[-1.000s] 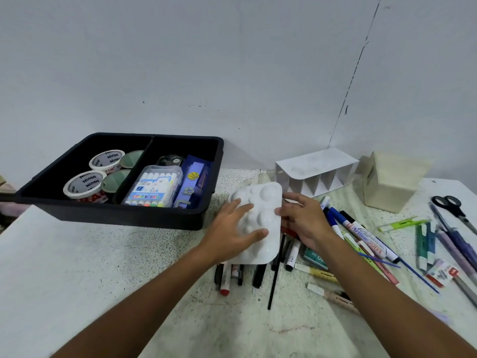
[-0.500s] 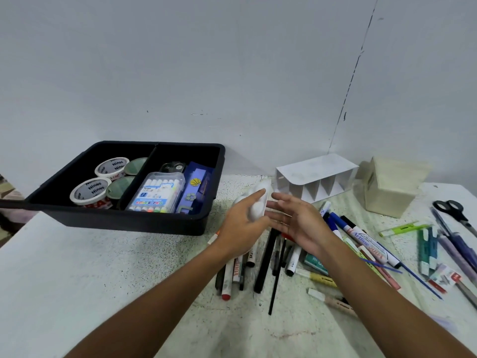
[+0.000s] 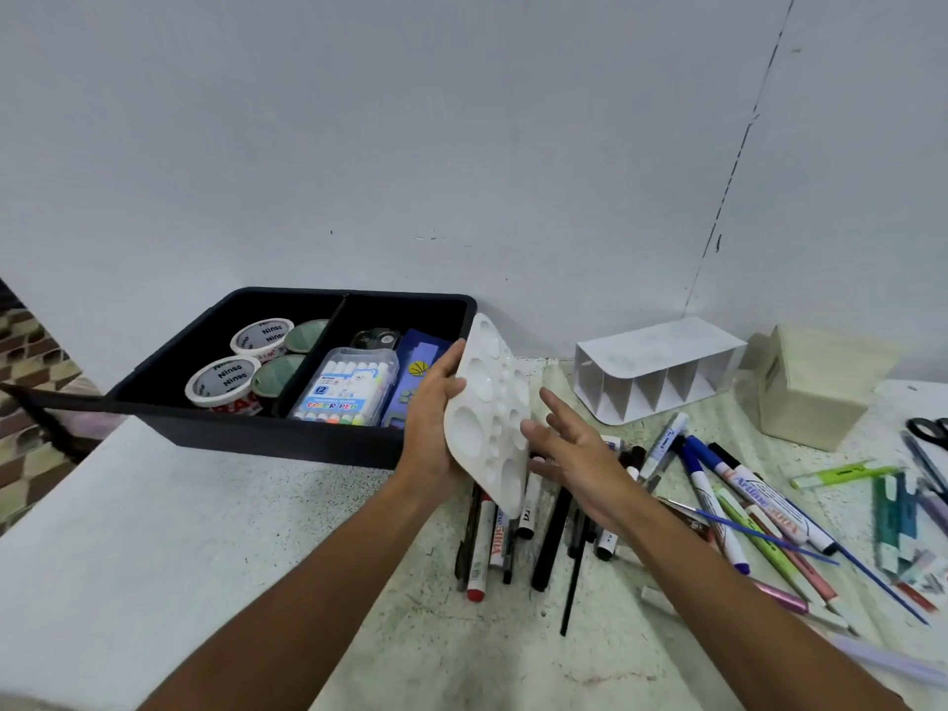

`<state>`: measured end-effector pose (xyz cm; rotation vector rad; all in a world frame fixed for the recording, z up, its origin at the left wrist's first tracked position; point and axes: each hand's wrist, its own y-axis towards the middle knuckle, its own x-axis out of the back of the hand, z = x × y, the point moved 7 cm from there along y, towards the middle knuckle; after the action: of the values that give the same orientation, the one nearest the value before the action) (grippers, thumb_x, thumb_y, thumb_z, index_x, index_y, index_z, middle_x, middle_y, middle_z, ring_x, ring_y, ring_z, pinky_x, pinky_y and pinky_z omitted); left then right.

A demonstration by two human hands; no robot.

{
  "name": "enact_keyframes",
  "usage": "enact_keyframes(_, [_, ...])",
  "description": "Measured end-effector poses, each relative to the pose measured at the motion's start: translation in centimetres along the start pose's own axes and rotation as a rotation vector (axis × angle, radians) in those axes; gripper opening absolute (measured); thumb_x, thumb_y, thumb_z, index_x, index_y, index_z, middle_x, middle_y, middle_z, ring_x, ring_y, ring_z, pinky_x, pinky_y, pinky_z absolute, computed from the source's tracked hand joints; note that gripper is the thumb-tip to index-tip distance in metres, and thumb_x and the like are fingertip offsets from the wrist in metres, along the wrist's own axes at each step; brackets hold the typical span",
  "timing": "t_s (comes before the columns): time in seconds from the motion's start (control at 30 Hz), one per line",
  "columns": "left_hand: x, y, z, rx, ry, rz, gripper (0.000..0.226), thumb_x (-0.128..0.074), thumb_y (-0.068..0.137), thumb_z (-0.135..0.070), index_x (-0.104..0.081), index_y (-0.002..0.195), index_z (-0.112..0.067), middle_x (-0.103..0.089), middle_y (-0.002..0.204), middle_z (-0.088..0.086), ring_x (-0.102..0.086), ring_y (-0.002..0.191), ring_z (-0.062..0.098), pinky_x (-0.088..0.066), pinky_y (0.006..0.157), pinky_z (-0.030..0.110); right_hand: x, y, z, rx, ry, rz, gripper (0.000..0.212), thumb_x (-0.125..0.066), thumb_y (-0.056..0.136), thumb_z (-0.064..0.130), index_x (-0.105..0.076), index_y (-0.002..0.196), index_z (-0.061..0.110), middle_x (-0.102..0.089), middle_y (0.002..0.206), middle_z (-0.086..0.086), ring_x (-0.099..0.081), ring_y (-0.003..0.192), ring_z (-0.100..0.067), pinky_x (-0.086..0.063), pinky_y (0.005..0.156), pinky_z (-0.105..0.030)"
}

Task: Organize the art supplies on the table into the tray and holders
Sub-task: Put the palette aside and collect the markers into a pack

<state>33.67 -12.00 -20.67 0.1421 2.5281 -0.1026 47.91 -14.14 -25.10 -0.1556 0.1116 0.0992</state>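
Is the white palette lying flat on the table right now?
No, the left hand holds the palette tilted up above the pens.

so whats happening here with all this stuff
A person is tidying art supplies. The left hand holds a white paint palette tilted on edge beside the black tray, which already holds tape rolls and a colour pen set. The right hand is open beside it. Markers lie loose on the table.

A plain grey-white wall (image 3: 461,146) carries a thin dark crack (image 3: 738,151) at two o'clock; patterned floor (image 3: 31,382) at nine o'clock.
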Motion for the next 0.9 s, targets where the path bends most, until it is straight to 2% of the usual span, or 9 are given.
enact_keyframes(0.1, [0.3,-0.3,-0.6,-0.004,-0.108,0.003,0.053,-0.041,0.088,-0.012,-0.043,0.141,-0.014,-0.059,0.129,0.015,-0.063,0.101,0.029,-0.051,0.082,0.042,-0.2,0.5,-0.3,-0.058,0.154,0.032,0.081,-0.072,0.08,0.008,-0.032,0.149,0.022,-0.067,0.116,0.001,-0.068,0.102,-0.016,-0.057,0.076,-0.03])
enact_keyframes(0.17, [0.3,-0.4,-0.9,-0.003,-0.175,0.023,0.058,-0.051,0.08,-0.016,-0.047,0.138,-0.016,-0.06,0.126,0.015,-0.062,0.101,0.031,-0.051,0.083,0.044,-0.1,0.8,-0.6,-0.103,0.235,0.049,0.08,-0.069,0.078,-0.005,-0.036,0.147,0.018,-0.071,0.112,-0.007,-0.068,0.101,-0.023,-0.059,0.076,-0.037])
enact_keyframes(0.27, [0.8,-0.4,-1.6,-0.011,-0.259,0.018,0.056,-0.055,0.072,-0.016,-0.054,0.128,-0.018,-0.065,0.115,0.013,-0.061,0.099,0.033,-0.049,0.085,0.047,-0.6,0.8,-0.5,-0.123,0.294,0.099,0.084,-0.069,0.07,-0.009,-0.039,0.145,0.015,-0.069,0.115,-0.015,-0.068,0.101,-0.027,-0.059,0.068,-0.035])
enact_keyframes(0.37, [1.4,-0.5,-2.4,-0.007,-0.261,0.01,0.055,-0.055,0.072,-0.014,-0.055,0.127,-0.017,-0.067,0.112,0.012,-0.064,0.095,0.033,-0.053,0.08,0.047,-0.8,1.1,0.2,-0.095,0.296,0.097,0.084,-0.069,0.065,-0.007,-0.043,0.143,0.013,-0.069,0.115,-0.016,-0.069,0.097,-0.025,-0.059,0.067,-0.035])
enact_keyframes(0.47, [2.4,-0.4,-3.4,-0.003,-0.167,-0.017,0.05,-0.043,0.085,-0.011,-0.051,0.134,-0.015,-0.066,0.116,0.012,-0.064,0.098,0.032,-0.052,0.082,0.046,-0.9,1.6,1.2,-0.064,0.234,0.086,0.086,-0.071,0.063,-0.005,-0.043,0.143,0.012,-0.071,0.112,-0.013,-0.07,0.096,-0.023,-0.06,0.075,-0.038])
enact_keyframes(0.6, [3.6,0.0,-5.7,-0.011,0.099,-0.019,0.043,-0.031,0.093,-0.002,-0.055,0.125,-0.018,-0.069,0.105,0.003,-0.065,0.093,0.022,-0.053,0.075,0.035,-1.4,2.5,2.5,-0.038,0.17,0.075,0.088,-0.073,0.062,-0.003,-0.042,0.143,0.012,-0.073,0.107,-0.01,-0.071,0.094,-0.021,-0.058,0.079,-0.038])
enact_keyframes(0.7, [5.2,0.7,-7.4,0.039,0.259,-0.009,0.047,-0.037,0.094,0.002,-0.046,0.137,-0.014,-0.064,0.113,0.005,-0.063,0.097,0.023,-0.053,0.075,0.036,-2.1,3.4,3.8,-0.019,0.127,0.07,0.087,-0.072,0.064,-0.006,-0.041,0.144,0.013,-0.073,0.106,-0.008,-0.071,0.092,-0.021,-0.06,0.076,-0.041])
enact_keyframes(0.8, [7.6,1.3,-9.1,0.115,0.41,0.04,0.055,-0.053,0.091,0.003,-0.043,0.141,-0.019,-0.068,0.114,0.007,-0.067,0.095,0.025,-0.057,0.072,0.038,-3.4,4.3,4.8,0.002,0.099,0.072,0.083,-0.071,0.069,-0.011,-0.041,0.144,0.012,-0.073,0.104,-0.008,-0.071,0.089,-0.02,-0.059,0.063,-0.033])
enact_keyframes(0.9, [9.5,1.6,-10.4,0.163,0.491,0.081,0.071,-0.062,0.085,0.006,-0.036,0.144,-0.022,-0.068,0.119,0.01,-0.066,0.102,0.028,-0.058,0.063,0.037,-5.3,5.4,5.4,0.011,0.054,0.076,0.081,-0.07,0.073,-0.013,-0.04,0.144,0.012,-0.073,0.099,-0.005,-0.071,0.086,-0.018,-0.057,0.063,-0.03])
